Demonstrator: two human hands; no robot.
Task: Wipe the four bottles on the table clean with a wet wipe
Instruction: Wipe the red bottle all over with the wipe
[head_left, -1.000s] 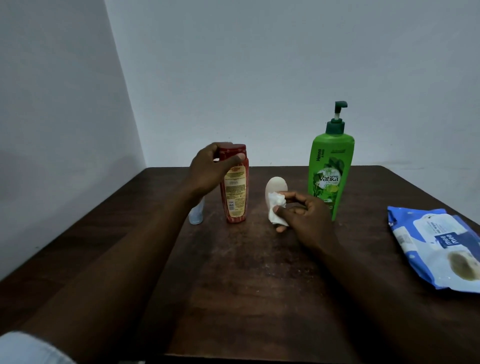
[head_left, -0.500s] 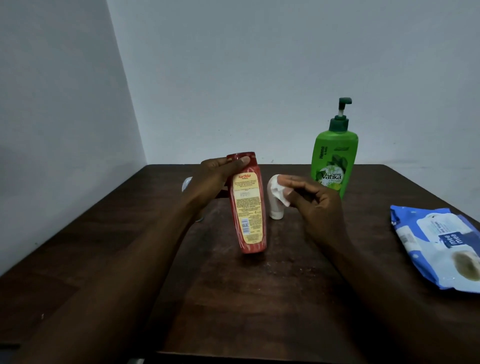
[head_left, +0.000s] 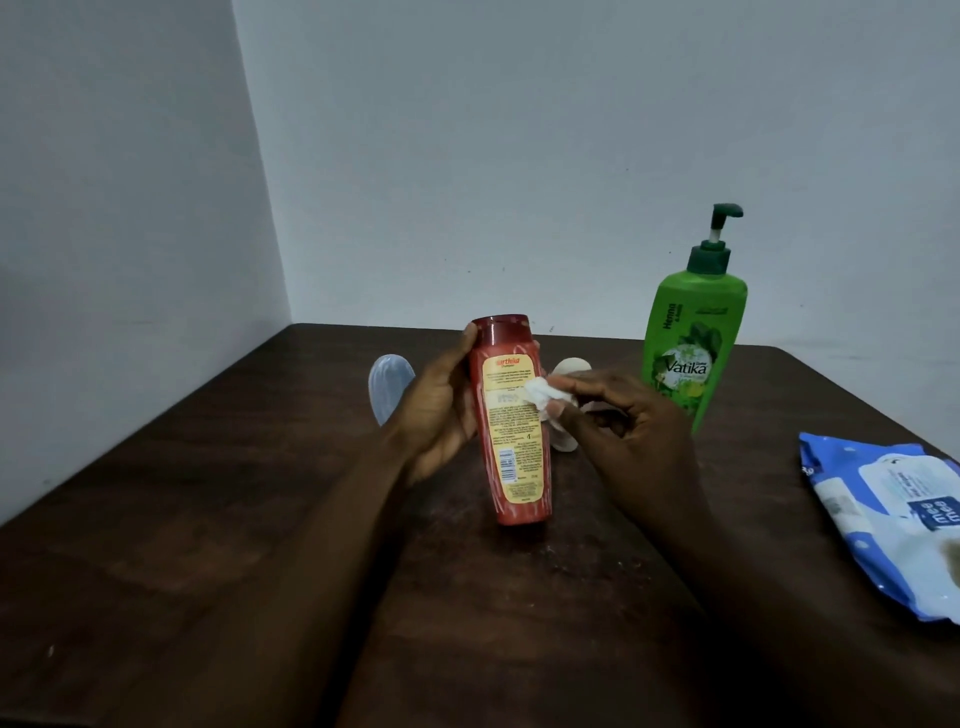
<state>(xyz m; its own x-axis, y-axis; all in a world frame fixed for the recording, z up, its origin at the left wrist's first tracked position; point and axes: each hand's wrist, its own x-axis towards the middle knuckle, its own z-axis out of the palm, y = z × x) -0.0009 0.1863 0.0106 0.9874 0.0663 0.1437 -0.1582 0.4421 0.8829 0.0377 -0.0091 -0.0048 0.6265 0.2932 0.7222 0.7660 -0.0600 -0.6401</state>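
My left hand (head_left: 439, 410) grips a red bottle (head_left: 511, 447) with a yellow label, held tilted above the middle of the dark wooden table (head_left: 208, 519). My right hand (head_left: 631, 423) pinches a crumpled white wet wipe (head_left: 540, 397) and presses it against the bottle's label. A pale blue bottle (head_left: 387, 387) stands behind my left hand. A small white bottle (head_left: 566, 371) is mostly hidden behind my right hand. A tall green pump bottle (head_left: 693, 343) stands upright at the back right.
A blue and white pack of wet wipes (head_left: 893, 514) lies flat near the table's right edge. Grey walls meet in a corner behind the table.
My left hand lifted the red bottle from the table and brought it nearer, tilted. My right hand moved the wipe from beside the white bottle onto the red bottle's label.
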